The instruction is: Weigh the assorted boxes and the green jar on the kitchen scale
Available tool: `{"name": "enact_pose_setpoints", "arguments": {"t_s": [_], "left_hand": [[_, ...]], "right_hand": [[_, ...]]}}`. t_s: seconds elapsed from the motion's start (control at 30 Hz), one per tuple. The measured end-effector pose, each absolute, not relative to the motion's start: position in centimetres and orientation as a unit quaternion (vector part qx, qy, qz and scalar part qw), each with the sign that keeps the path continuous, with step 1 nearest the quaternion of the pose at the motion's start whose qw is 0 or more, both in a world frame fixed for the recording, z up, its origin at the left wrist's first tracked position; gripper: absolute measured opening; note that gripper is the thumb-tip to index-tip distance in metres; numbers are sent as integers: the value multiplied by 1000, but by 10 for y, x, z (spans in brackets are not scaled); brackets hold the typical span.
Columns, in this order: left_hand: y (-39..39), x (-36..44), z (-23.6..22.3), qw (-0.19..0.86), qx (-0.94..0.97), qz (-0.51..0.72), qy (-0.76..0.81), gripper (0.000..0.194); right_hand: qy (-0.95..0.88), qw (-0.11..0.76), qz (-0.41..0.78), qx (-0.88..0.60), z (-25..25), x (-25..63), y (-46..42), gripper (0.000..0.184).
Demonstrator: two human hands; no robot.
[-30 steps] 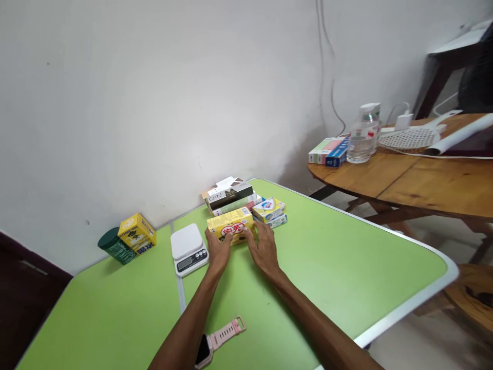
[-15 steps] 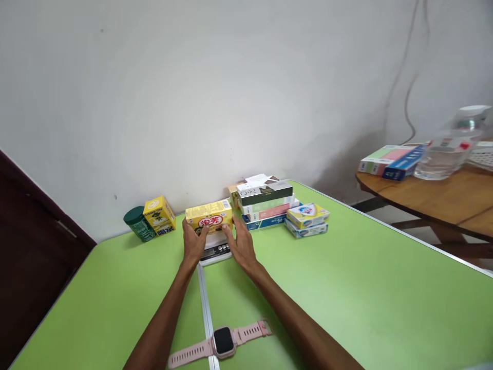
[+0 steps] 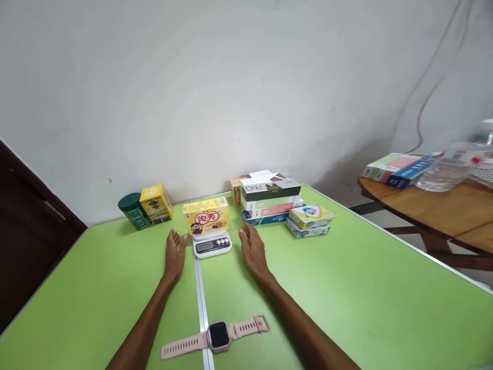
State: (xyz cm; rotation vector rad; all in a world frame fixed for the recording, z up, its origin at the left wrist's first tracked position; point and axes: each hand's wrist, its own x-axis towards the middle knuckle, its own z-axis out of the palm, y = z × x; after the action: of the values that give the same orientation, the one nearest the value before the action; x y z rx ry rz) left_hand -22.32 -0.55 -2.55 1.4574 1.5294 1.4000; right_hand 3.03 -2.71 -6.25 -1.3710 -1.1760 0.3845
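A yellow snack box (image 3: 206, 218) with red lettering rests on the white kitchen scale (image 3: 212, 245), whose display and buttons face me. My left hand (image 3: 175, 254) is beside the scale on its left, thumb apart from the slightly curled fingers, holding nothing. To the scale's right, my right hand (image 3: 253, 251) is likewise empty, thumb raised and fingers loosely bent. Neither hand touches the box. A pink smartwatch (image 3: 219, 335) with its strap laid out flat lies between my forearms, across the table's metal seam.
At the back left stand a dark green canister (image 3: 134, 211) and a yellow carton (image 3: 156, 204). Stacked flat boxes (image 3: 271, 198) are at the back right, near two soap boxes (image 3: 310, 220). A wooden table (image 3: 423, 210) at right holds boxes and a plastic bottle (image 3: 449, 167).
Both hands have let go of the yellow snack box and moved apart, one to each side of the scale. The box stays on the scale. The camera view has shifted slightly.
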Motion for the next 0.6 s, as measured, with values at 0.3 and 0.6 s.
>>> {"name": "enact_pose_setpoints", "arguments": {"t_s": [0.3,0.6], "left_hand": [[-19,-222,-30,275,565,523,576,80],[-7,-165,1,225,635,544,501,67]], "right_hand": [[-502,597,202,-592,-55,26,-31,77],[-519,608,223,-558,-20,-5,-19,85]]}}
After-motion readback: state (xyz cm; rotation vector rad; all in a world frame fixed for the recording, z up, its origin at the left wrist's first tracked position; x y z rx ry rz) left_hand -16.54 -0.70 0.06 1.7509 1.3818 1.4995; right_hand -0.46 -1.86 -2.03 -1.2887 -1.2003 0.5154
